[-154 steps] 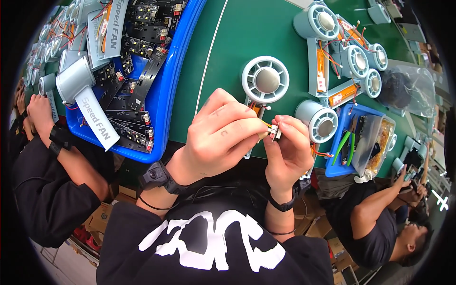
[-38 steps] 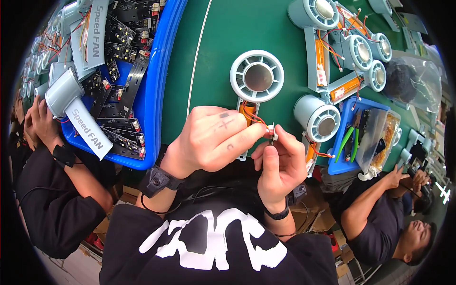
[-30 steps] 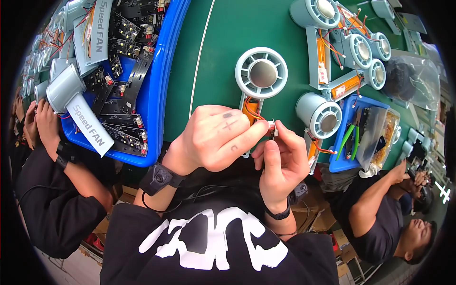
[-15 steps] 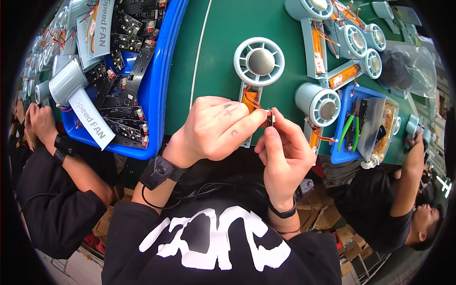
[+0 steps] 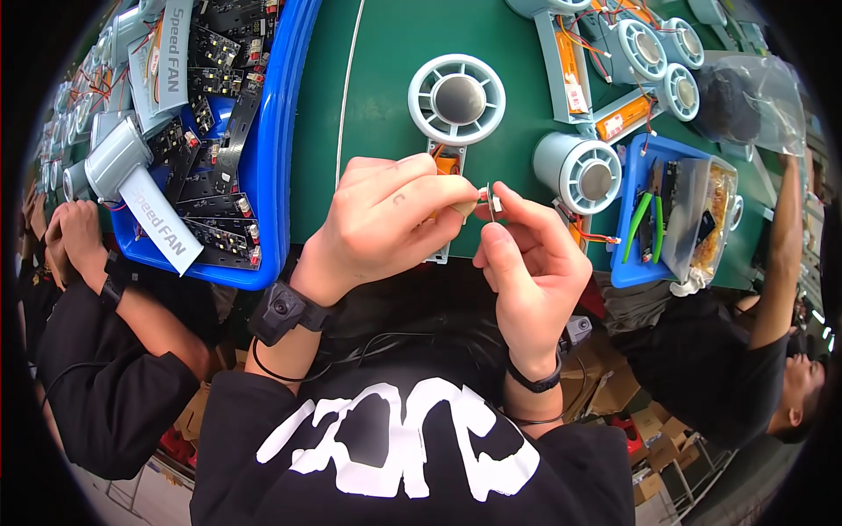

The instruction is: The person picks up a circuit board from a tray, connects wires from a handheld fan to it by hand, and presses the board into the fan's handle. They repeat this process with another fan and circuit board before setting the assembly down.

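A light blue handheld fan lies on the green table in front of me, round grille away from me. Its open handle shows an orange battery and wires, and runs beneath my left hand. That hand's fingertips are pinched at a small red-and-white connector piece; what they grip is mostly hidden. Between thumb and forefinger, my right hand holds a small dark circuit board, seen nearly edge-on. The two hands' fingertips almost meet over the handle.
At left, a blue bin holds black circuit boards, with closed fan bodies on top. More fans with exposed batteries lie at right. A blue tray there holds green-handled cutters. People sit on both sides.
Both hands have shifted slightly apart at the fingertips, and the circuit board has turned more edge-on. The whole view has shifted a little. At right, a person's arm now reaches up toward a clear plastic bag.
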Motion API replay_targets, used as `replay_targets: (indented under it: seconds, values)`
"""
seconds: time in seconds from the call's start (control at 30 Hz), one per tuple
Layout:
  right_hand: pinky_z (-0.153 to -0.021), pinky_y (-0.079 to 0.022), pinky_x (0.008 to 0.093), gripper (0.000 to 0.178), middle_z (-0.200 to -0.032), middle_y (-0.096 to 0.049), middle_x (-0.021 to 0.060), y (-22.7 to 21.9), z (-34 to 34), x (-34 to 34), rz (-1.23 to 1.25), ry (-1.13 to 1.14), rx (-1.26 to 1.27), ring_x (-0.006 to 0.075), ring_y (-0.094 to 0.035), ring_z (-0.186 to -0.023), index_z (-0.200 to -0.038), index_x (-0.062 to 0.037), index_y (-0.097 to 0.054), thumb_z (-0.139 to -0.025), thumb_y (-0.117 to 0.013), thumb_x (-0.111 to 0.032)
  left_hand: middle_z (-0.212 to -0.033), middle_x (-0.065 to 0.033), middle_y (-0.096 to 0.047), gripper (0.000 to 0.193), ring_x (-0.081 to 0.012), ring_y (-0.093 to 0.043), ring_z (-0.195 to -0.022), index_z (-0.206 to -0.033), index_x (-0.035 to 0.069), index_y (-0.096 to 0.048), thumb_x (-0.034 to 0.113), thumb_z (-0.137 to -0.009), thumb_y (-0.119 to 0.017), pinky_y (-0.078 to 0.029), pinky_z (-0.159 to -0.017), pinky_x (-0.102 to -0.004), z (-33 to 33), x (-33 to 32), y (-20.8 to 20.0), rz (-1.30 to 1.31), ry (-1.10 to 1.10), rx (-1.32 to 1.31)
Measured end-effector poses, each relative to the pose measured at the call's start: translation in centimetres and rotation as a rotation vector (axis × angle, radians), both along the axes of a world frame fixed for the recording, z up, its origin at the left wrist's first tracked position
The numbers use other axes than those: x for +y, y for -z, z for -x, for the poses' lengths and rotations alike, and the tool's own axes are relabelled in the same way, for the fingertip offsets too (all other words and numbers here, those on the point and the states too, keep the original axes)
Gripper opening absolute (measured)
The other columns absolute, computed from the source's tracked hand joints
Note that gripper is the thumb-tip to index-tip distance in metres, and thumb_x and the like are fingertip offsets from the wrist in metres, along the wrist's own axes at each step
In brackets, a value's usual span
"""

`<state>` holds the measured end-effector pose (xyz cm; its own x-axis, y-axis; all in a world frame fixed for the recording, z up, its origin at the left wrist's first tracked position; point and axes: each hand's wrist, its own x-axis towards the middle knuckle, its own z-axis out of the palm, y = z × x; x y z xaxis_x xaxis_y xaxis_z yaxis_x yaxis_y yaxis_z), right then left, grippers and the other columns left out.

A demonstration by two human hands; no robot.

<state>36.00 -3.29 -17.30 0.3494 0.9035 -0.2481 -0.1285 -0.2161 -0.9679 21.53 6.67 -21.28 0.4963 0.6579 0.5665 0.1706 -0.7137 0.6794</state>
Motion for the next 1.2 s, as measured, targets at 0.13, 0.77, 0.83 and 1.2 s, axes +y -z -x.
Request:
replay_targets:
  seconds: [0.13,0.77,0.83,1.2]
  values:
    - [-0.05,-0.037,0.0169,0.031,-0.1,-0.072,0.0104,-0.2,0.1,0.1,0.021,0.009,0.046,0.0055,-0.059,-0.067,-0.125,0.0044,-0.064,-0.094,-0.064,0.002,-0.066,-0.0032,-0.061,0.032,-0.017,-0.058,-0.051,-0.094,0.006,-0.072,-0.007,-0.066,-0.077,-0.042,-0.047,-0.0269,0.2,0.0,0.2,-0.022,-0.008,0.005]
    - [-0.055,-0.043,0.0187,0.035,-0.097,-0.071,0.0105,2.2,0.2,-0.2,-0.103,-0.006,-0.091,0.0071,-0.058,-0.066,-0.127,0.0073,-0.064,-0.092,-0.065,0.005,-0.067,-0.0041,-0.061,0.035,-0.0176,-0.059,-0.053,-0.1,0.004,-0.072,-0.006,-0.067,-0.078,-0.047,-0.05,-0.029,0.5,0.4,1.0,-0.106,0.014,-0.037]
    - [-0.052,-0.041,0.0182,0.035,-0.096,-0.071,0.0103,2.5,0.4,-0.3,-0.143,-0.002,-0.121,0.0076,-0.059,-0.066,-0.128,0.0072,-0.063,-0.093,-0.064,0.004,-0.067,-0.0035,-0.06,0.036,-0.0172,-0.058,-0.053,-0.1,0.004,-0.072,-0.007,-0.067,-0.078,-0.048,-0.05,-0.029,0.7,0.3,1.2,-0.113,0.017,-0.038]
    - [-0.046,-0.032,0.0174,0.033,-0.096,-0.068,0.0102,2.3,1.4,-0.1,-0.094,0.021,0.067,0.0105,-0.061,-0.065,-0.128,0.0077,-0.062,-0.096,-0.062,0.001,-0.066,-0.0009,-0.059,0.034,-0.0148,-0.055,-0.051,-0.1,0.004,-0.072,-0.006,-0.068,-0.08,-0.05,-0.051,-0.0278,1.2,0.1,1.7,-0.164,0.003,-0.026]
